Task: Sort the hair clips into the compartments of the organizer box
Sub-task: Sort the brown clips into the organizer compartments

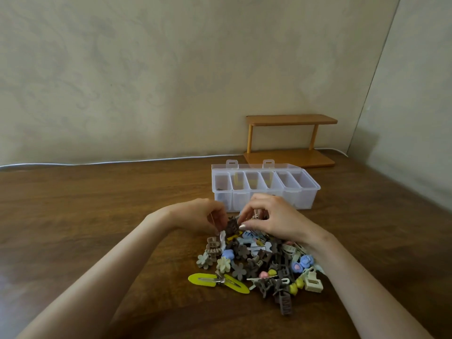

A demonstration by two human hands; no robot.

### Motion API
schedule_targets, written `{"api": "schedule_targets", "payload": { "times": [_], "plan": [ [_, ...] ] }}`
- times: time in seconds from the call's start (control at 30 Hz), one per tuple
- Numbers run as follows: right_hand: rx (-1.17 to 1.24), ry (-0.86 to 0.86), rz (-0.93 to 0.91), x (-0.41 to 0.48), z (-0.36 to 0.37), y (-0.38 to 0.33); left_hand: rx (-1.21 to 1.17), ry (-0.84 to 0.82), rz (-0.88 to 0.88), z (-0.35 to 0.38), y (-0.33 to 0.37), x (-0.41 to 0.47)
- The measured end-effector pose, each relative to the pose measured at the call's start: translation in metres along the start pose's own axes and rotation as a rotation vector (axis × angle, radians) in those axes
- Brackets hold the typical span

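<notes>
Left hand: fingers curled, tips pinching a dark brown plastic claw clip. Right hand: fingers curled, thumb and forefinger on the same clip from the other side. The clip is held just above the far end of a heap of mixed pastel and brown hair clips, mid-bench. Long yellow-green snap clip lies at the heap's near-left fringe. Clear plastic organizer box, lid open, sits just beyond the hands; small dark items in its leftmost compartment. Two-tier wooden shelf in the far right corner. White cable along the far edge.
</notes>
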State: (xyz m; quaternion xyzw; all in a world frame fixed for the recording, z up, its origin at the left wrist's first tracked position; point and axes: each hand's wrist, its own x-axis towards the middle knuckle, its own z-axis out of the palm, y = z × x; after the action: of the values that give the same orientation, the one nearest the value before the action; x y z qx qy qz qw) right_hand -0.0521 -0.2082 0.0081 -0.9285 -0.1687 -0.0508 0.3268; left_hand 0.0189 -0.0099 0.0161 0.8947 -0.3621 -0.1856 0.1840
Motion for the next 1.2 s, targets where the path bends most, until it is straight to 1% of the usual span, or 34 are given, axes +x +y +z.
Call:
{"api": "schedule_targets", "payload": {
  "times": [0.03,0.07,0.13,0.17,0.23,0.3,0.37,0.47,0.53,0.6,0.7,0.8,0.93,1.0,1.07,1.13,1.2],
  "plan": [
    [0.029,-0.034,-0.005,-0.001,0.000,-0.003,0.002,0.020,0.004,0.000,-0.001,0.000],
    [0.001,-0.073,-0.011,-0.001,0.003,-0.005,0.002,0.042,0.007,-0.001,-0.002,0.001],
    [-0.150,-0.130,-0.043,0.000,0.010,-0.008,0.002,0.075,0.027,-0.002,-0.002,0.001],
    [-0.194,-0.138,-0.056,0.001,0.013,-0.008,-0.002,0.087,0.046,-0.003,-0.001,0.001],
    [-0.179,-0.126,-0.054,0.003,0.015,-0.006,-0.026,0.120,0.088,-0.005,0.002,0.001],
    [-0.050,-0.087,0.002,0.003,0.012,-0.004,-0.056,0.165,0.121,-0.007,0.005,-0.001],
    [0.147,-0.025,0.077,0.003,0.007,-0.001,-0.116,0.188,0.157,-0.010,0.009,-0.004],
    [0.387,0.057,0.159,0.003,0.002,0.002,-0.272,0.151,0.224,-0.012,0.012,-0.009],
    [0.518,0.063,0.203,0.003,0.002,0.002,-0.314,0.131,0.237,-0.013,0.013,-0.010],
    [0.612,0.056,0.219,0.004,0.002,0.002,-0.301,0.128,0.251,-0.013,0.014,-0.009],
    [0.677,0.055,0.212,0.003,0.002,0.002,-0.263,0.178,0.258,-0.010,0.016,-0.007],
    [0.677,0.065,0.217,0.003,0.002,0.003,-0.233,0.246,0.256,-0.008,0.020,-0.006],
    [0.643,0.077,0.214,0.004,0.003,0.004,-0.175,0.262,0.256,-0.006,0.021,-0.006],
    [0.596,0.144,0.218,0.005,0.001,0.006,-0.162,0.350,0.241,-0.008,0.019,-0.005],
    [0.533,0.235,0.231,0.006,-0.002,0.009,-0.194,0.571,0.186,-0.013,0.015,-0.003],
    [0.427,0.280,0.226,0.006,-0.003,0.014,-0.251,0.803,0.112,-0.015,0.009,0.000],
    [0.310,0.271,0.207,0.006,-0.002,0.016,-0.237,0.917,0.045,-0.014,0.003,0.006]
  ]
}}
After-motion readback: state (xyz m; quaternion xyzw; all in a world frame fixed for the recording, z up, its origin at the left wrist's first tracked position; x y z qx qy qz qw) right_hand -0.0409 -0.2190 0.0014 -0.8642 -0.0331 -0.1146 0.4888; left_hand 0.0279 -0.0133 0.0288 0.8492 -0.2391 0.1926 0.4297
